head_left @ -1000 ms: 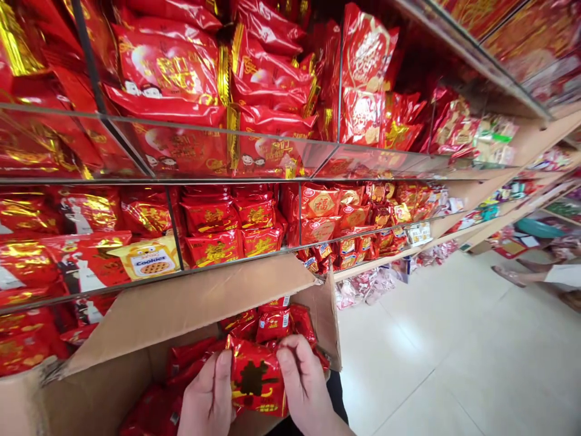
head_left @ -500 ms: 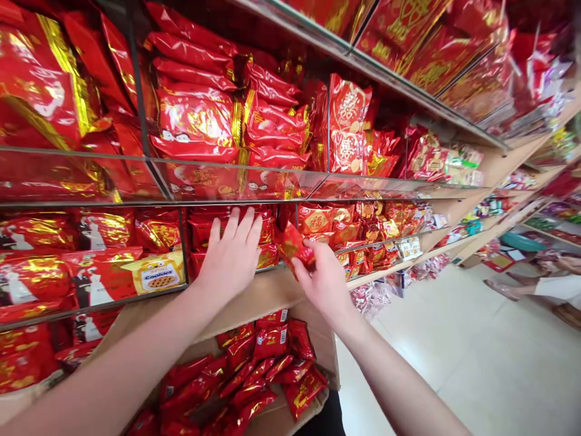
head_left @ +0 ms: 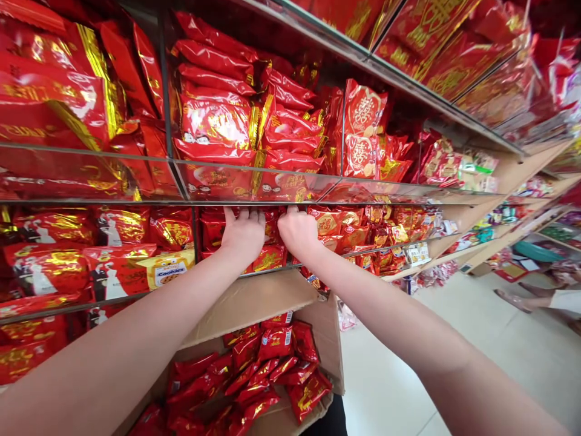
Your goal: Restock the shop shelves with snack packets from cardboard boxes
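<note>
Both my hands reach into a compartment of the lower shelf, under the clear front strip of the shelf above. My left hand [head_left: 244,235] has its fingers apart over red packets [head_left: 269,258] there. Beside it on the right is my right hand [head_left: 298,231], its fingers curled and their tips hidden under the shelf edge; what it holds, if anything, cannot be made out. Below my arms an open cardboard box [head_left: 254,300] contains several small red packets [head_left: 276,342] with gold print.
Larger red packets [head_left: 215,121] fill the upper shelf [head_left: 272,197]. A yellow cookie packet [head_left: 167,268] lies left of my left hand. Pale floor tiles [head_left: 394,363] show at the right, with a person's legs [head_left: 535,293] at the far edge.
My right hand has moved up from the shelf's front edge into the compartment, and the red packet in it has gone out of sight. My left hand has reached slightly deeper. The view has shifted.
</note>
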### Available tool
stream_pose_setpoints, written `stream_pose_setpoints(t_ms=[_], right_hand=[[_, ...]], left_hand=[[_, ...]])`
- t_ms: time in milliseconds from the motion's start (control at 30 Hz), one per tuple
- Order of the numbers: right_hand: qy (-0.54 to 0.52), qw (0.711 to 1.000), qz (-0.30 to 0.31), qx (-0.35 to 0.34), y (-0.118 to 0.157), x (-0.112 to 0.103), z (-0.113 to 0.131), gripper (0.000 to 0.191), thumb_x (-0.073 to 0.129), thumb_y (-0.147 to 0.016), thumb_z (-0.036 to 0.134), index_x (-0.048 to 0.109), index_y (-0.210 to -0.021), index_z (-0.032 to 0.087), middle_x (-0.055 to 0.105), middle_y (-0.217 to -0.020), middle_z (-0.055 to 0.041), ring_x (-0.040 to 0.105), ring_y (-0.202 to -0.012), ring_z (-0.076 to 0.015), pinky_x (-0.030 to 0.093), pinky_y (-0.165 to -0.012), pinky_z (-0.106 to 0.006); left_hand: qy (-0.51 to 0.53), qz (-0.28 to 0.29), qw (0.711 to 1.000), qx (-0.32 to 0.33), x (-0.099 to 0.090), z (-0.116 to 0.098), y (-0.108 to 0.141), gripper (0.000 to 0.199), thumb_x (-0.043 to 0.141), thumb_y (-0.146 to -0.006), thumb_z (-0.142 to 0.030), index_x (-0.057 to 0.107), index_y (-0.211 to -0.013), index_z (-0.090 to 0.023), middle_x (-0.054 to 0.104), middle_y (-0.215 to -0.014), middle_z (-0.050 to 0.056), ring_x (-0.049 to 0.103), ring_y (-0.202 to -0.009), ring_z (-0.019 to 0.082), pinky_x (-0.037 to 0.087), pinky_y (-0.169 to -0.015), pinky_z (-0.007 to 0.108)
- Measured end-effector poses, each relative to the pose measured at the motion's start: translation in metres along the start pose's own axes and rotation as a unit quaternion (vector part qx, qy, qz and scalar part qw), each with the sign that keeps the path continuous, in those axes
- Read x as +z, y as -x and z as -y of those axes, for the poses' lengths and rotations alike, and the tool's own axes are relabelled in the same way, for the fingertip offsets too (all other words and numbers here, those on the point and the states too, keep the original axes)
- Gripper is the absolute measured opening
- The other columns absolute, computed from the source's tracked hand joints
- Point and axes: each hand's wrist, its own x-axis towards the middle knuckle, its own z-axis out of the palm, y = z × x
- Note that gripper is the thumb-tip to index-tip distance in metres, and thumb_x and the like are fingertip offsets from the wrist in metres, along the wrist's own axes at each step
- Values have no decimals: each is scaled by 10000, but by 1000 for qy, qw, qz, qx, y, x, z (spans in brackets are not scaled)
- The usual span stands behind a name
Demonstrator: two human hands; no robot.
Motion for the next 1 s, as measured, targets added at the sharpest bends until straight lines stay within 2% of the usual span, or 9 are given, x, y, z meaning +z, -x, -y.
stream_pose_setpoints(t_ms=[167, 267, 500, 633, 833, 1000], right_hand=[[-19, 999, 22, -19, -10, -9, 0, 302, 359, -829, 23, 657, -852, 65, 650, -784, -168, 653, -758, -241, 507, -582, -316], [-23, 999, 22, -45, -10, -13, -4, 299, 362, -849, 53, 641, -951, 92, 669, -841, -161, 654, -793, -238, 508, -626, -330], [-24, 996, 55, -71, -6, -24, -16, 294, 373, -850, 91, 650, -944, 113, 678, -875, -157, 653, -835, -242, 506, -690, -341], [-23, 993, 75, -92, -2, -31, -19, 285, 402, -830, 85, 653, -958, 128, 662, -938, -143, 650, -850, -231, 508, -688, -312], [-17, 988, 70, -139, -1, -29, -29, 275, 397, -837, 72, 661, -908, 101, 654, -928, -157, 637, -866, -233, 495, -703, -311], [-18, 990, 57, -130, 0, -24, -30, 285, 369, -864, 102, 642, -940, 131, 657, -927, -142, 635, -876, -242, 490, -710, -341]], left_hand=[[-3, 7, 1000, -5, 0, 0, -1, 553, 506, -823, -294, 393, -1293, -26, 482, -1320, 185, 349, -1212, 358, 118, -1009, 655], [-7, 10, 1000, -5, -1, 0, -1, 555, 504, -818, -295, 392, -1296, -36, 494, -1310, 179, 356, -1207, 351, 116, -1013, 648], [-14, 16, 1000, -4, -1, 1, -1, 550, 477, -817, -299, 382, -1310, -75, 471, -1336, 165, 346, -1218, 344, 137, -1007, 642], [-17, 22, 1000, -4, -3, 0, 0, 544, 464, -821, -300, 372, -1321, -104, 450, -1360, 149, 334, -1233, 337, 143, -1004, 643], [-16, 16, 1000, -2, -4, 0, 1, 536, 465, -820, -286, 384, -1309, -84, 478, -1333, 155, 361, -1208, 338, 167, -998, 645], [-18, 8, 1000, -1, -1, 1, -1, 509, 452, -820, -271, 400, -1306, -129, 469, -1343, 148, 363, -1217, 333, 136, -1009, 640]])
